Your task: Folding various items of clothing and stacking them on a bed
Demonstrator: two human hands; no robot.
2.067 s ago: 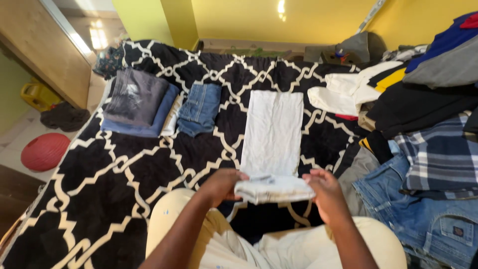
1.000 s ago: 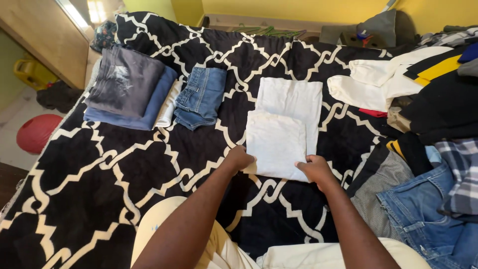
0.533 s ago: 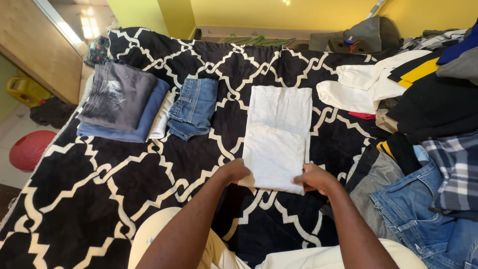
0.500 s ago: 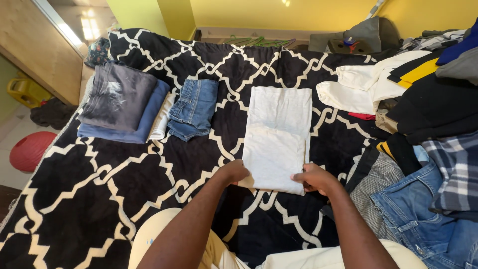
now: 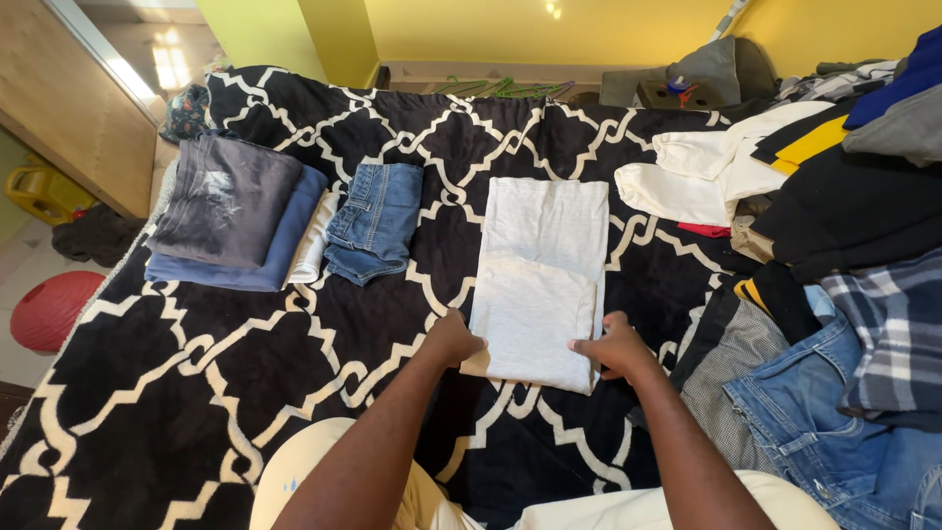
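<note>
A white garment [image 5: 542, 275] lies flat on the black and white patterned blanket [image 5: 177, 383], its near part folded up over the far part. My left hand [image 5: 453, 339] grips the near left corner of the fold. My right hand [image 5: 613, 345] grips the near right edge, fingers curled under the cloth. Both forearms reach out from the bottom of the view.
Folded denim shorts [image 5: 375, 221] and a stack of folded grey and blue clothes [image 5: 231, 211] lie to the left. A loose pile of clothes [image 5: 834, 196] with jeans [image 5: 834, 422] fills the right side. A red ball [image 5: 49, 309] sits on the floor at left.
Earlier my hands held the white garment's near end; they folded it forward over the far part. Since half a second ago the hands stay at the fold's near corners.
</note>
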